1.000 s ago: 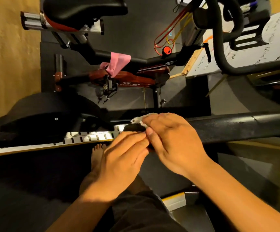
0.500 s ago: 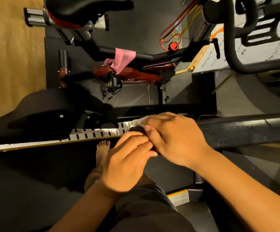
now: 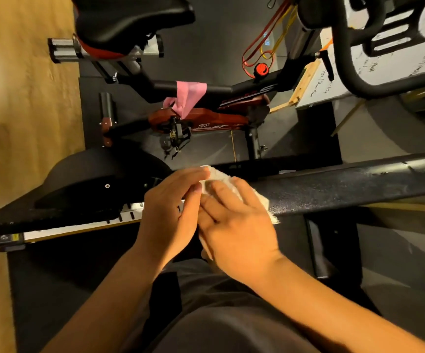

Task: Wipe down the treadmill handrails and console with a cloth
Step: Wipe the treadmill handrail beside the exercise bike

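Observation:
A black treadmill handrail (image 3: 346,187) runs across the view from the middle to the right edge. A white cloth (image 3: 219,177) is wrapped over its left end. My right hand (image 3: 234,225) lies flat on the cloth, pressing it onto the rail, and cloth edges show beyond its fingers and at the right. My left hand (image 3: 170,212) meets it from the left, fingertips pinching the cloth's upper edge. Most of the cloth is hidden under both hands. No console is in view.
A red and black exercise bike (image 3: 206,118) with a black saddle (image 3: 130,19) and a pink rag (image 3: 188,95) stands beyond the rail. The treadmill's side rail (image 3: 79,228) runs below left. A whiteboard (image 3: 384,64) leans at top right. Wooden floor (image 3: 15,98) lies left.
Both hands have shifted slightly right along the rail. The right hand has flattened and the cloth is spread wider, with more of it showing now.

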{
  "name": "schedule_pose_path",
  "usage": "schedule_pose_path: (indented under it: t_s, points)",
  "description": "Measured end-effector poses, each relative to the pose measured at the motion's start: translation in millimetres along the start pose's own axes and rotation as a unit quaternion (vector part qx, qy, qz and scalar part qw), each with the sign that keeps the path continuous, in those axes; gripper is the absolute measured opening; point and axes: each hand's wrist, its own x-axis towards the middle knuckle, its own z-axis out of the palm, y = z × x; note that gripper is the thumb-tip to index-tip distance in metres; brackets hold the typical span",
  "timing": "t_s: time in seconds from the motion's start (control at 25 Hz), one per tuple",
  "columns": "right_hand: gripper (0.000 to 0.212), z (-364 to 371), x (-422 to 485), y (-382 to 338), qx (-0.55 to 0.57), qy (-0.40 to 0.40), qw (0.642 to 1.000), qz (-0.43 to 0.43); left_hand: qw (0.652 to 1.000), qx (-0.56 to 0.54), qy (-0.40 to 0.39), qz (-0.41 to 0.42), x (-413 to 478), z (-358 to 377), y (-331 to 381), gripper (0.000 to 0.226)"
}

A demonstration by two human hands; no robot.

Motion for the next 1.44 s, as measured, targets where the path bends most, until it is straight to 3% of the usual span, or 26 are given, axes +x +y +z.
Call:
schedule_pose_path:
  t_s: [0.08,0.2,0.32,0.44,0.52,0.68,0.76,0.8,0.84,0.96,1.04,1.16,1.24,1.32,1.44]
  points:
    - [0.030,7,3,-1,-0.057,-0.027,0.996,-0.056,0.999,-0.011,-0.030,0.005,6,0,3,0.024]
    - [0.028,-9,-15,29,-0.059,0.008,0.991,-0.119,0.998,-0.014,-0.057,0.036,11,0,9,0.026]
    - [0.027,-22,-66,105,0.036,0.129,0.990,0.037,0.995,-0.008,-0.084,0.062,13,2,22,0.023]
    - [0.038,-28,-128,167,0.044,0.170,0.958,0.227,0.983,0.022,-0.167,0.076,9,9,36,0.035]
    - [0.033,-6,-140,146,0.056,0.236,0.917,0.317,0.976,0.021,-0.199,0.087,8,13,42,0.038]
    - [0.025,34,-83,19,0.326,0.337,0.803,0.368,0.981,0.010,-0.188,0.043,18,12,46,0.032]
    - [0.018,48,-68,-21,0.337,0.337,0.819,0.319,0.979,0.022,-0.200,0.036,21,12,49,0.029]
    - [0.016,51,-70,-20,0.328,0.338,0.825,0.312,0.976,0.039,-0.211,0.048,21,11,50,0.029]
    - [0.014,49,-75,-4,0.344,0.360,0.799,0.337,0.972,0.057,-0.220,0.066,21,11,52,0.029]
    - [0.016,32,-97,74,0.310,0.440,0.672,0.508,0.959,0.107,-0.240,0.109,26,9,49,0.032]
    - [0.021,29,-104,105,0.316,0.458,0.614,0.560,0.953,0.108,-0.269,0.085,31,4,50,0.034]
    - [0.024,48,-73,45,0.400,0.471,0.591,0.519,0.950,0.089,-0.291,0.068,33,2,57,0.033]
    - [0.022,64,-43,-23,0.489,0.421,0.594,0.481,0.952,0.086,-0.290,0.050,31,2,61,0.033]
    - [0.020,73,-30,-50,0.547,0.398,0.574,0.462,0.954,0.088,-0.286,0.032,29,0,62,0.036]
    - [0.023,69,-53,3,0.553,0.460,0.482,0.501,0.949,0.094,-0.300,0.025,28,-2,64,0.039]
